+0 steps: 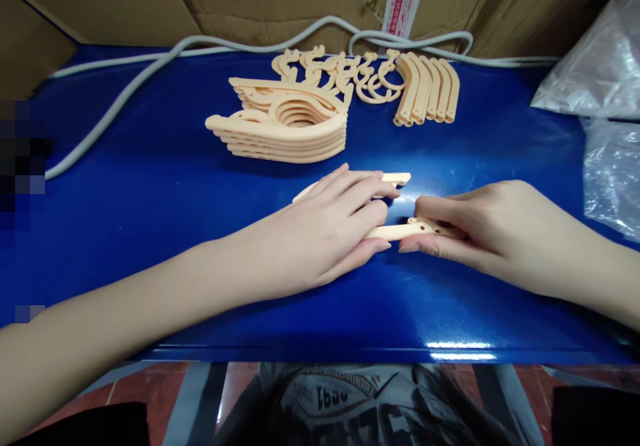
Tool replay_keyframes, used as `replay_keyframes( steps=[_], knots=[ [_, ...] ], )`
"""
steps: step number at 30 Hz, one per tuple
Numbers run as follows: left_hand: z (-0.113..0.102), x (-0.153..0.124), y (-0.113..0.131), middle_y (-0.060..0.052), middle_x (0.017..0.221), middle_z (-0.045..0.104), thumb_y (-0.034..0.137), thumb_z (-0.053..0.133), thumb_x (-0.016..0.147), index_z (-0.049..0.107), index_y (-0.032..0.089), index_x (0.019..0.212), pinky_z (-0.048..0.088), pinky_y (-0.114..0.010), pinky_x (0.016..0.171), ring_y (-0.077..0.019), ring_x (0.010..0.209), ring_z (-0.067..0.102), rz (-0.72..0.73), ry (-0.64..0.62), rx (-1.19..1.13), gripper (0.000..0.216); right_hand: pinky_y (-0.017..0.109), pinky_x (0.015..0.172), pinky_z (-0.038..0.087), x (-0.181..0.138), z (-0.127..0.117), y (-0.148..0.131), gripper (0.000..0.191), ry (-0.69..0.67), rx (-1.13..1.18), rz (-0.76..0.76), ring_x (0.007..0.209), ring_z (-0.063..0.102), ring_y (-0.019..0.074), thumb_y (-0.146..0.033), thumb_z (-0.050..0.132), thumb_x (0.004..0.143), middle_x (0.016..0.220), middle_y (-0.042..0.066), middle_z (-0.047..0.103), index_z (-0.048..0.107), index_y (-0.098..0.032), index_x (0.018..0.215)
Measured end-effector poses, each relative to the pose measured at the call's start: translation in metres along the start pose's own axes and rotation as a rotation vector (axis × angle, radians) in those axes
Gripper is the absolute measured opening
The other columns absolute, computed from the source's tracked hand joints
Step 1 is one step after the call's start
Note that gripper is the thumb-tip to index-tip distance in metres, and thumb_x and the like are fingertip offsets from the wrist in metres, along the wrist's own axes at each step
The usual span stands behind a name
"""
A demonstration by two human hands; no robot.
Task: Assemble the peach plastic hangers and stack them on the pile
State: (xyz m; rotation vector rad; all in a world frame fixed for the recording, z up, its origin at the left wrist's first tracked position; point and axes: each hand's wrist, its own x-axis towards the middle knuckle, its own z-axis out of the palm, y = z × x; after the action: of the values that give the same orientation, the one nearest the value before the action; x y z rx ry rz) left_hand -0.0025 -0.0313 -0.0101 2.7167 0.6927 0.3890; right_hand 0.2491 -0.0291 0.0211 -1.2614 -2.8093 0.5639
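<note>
Right hand [480,233] on one cream strip [395,233] (left hand [340,226] too)

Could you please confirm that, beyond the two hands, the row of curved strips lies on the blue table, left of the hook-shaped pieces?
Not quite: the head view shows the curved strips to the right of the hook-shaped pieces. They do lie on the blue table, beyond the left hand and right hand.

Two hands, a left hand [345,223] and a right hand [495,229], and about six bent bars [423,89].
At least five hooks [394,86], overlapping too much for exact counting; at least five flat pieces [300,134] piled; at least one held part [393,233].
</note>
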Motion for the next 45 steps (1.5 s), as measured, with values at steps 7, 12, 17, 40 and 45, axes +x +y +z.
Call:
replay_keyframes(
  steps=[7,12,17,40,45],
  knots=[
    [0.0001,-0.0002,0.0011,-0.019,0.148,0.054,0.021,0.043,0.108,0.057,0.015,0.103,0.032,-0.060,0.126,-0.0338,0.148,0.042,0.003,0.008,-0.021,0.016,0.030,0.051,0.022,0.0006,0.0004,0.0009,0.068,-0.002,-0.015,0.023,0.044,0.046,0.0151,-0.079,0.029,0.097,0.051,0.001,0.054,0.059,-0.023,0.072],
    [0.0001,-0.0001,0.0009,-0.018,0.148,0.055,0.021,0.044,0.107,0.057,0.015,0.102,0.032,-0.060,0.125,-0.0344,0.147,0.042,0.001,0.007,-0.024,0.015,0.030,0.051,0.022,0.0000,0.0001,0.0005,0.065,-0.010,-0.002,0.048,0.045,0.046,0.0153,-0.079,0.033,0.096,0.053,0.001,0.055,0.056,-0.024,0.072],
    [0.0004,-0.0003,-0.0004,-0.019,0.146,0.056,0.021,0.045,0.107,0.057,0.014,0.102,0.033,-0.060,0.125,-0.0352,0.146,0.044,0.012,0.008,-0.012,0.015,0.029,0.051,0.024,0.0020,-0.0003,0.0001,0.064,-0.017,0.018,0.050,0.044,0.044,0.0147,-0.080,0.034,0.095,0.052,0.001,0.053,0.054,-0.024,0.071],
    [0.0012,-0.0005,-0.0004,-0.019,0.145,0.057,0.021,0.045,0.107,0.059,0.013,0.098,0.034,-0.060,0.124,-0.0368,0.147,0.044,0.039,0.000,0.031,0.018,0.029,0.050,0.020,0.0002,0.0046,0.0020,0.062,0.009,-0.074,-0.036,0.042,0.044,0.0130,-0.074,0.032,0.100,0.055,0.000,0.055,0.052,-0.023,0.071],
    [0.0020,-0.0012,0.0001,-0.019,0.145,0.058,0.022,0.044,0.107,0.058,0.013,0.095,0.035,-0.062,0.123,-0.0375,0.147,0.043,0.049,-0.001,0.044,0.021,0.029,0.051,0.019,-0.0007,0.0042,0.0007,0.060,-0.008,-0.119,-0.044,0.043,0.045,0.0137,-0.072,0.030,0.101,0.055,-0.001,0.054,0.050,-0.023,0.073]
  ],
)
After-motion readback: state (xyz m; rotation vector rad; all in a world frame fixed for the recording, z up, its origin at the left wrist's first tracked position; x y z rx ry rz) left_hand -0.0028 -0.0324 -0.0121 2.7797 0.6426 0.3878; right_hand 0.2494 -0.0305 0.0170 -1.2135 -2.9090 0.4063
